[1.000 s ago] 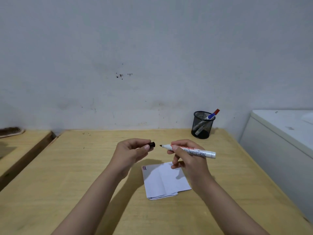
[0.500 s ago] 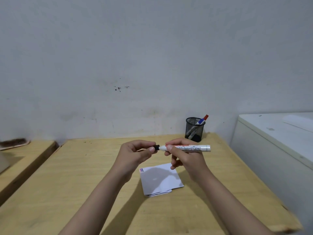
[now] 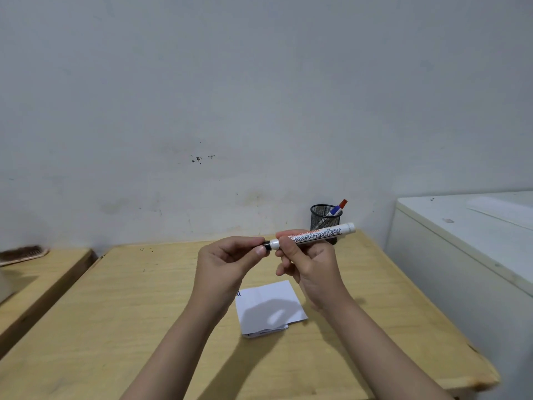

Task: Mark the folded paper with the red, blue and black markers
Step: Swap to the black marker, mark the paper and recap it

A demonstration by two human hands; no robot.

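black-capped marker [image 3: 315, 235] gripped between left hand [image 3: 227, 262] and right hand [image 3: 313, 264] above folded paper [image 3: 269, 307], mesh cup [image 3: 324, 219] partly hidden behind

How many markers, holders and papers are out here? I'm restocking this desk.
Markers: 3 (black-capped marker in hand, red-capped marker and blue-capped marker in the holder)
Mesh pen holder: 1
Folded paper: 1
Total: 5

Bench [image 3: 150, 307] looks like pale, matt plywood with visible grain, the folded paper [image 3: 269, 308] is plain matt white, the marker [image 3: 314, 235] is glossy white plastic, and the pen cup [image 3: 317, 219] is black wire mesh.
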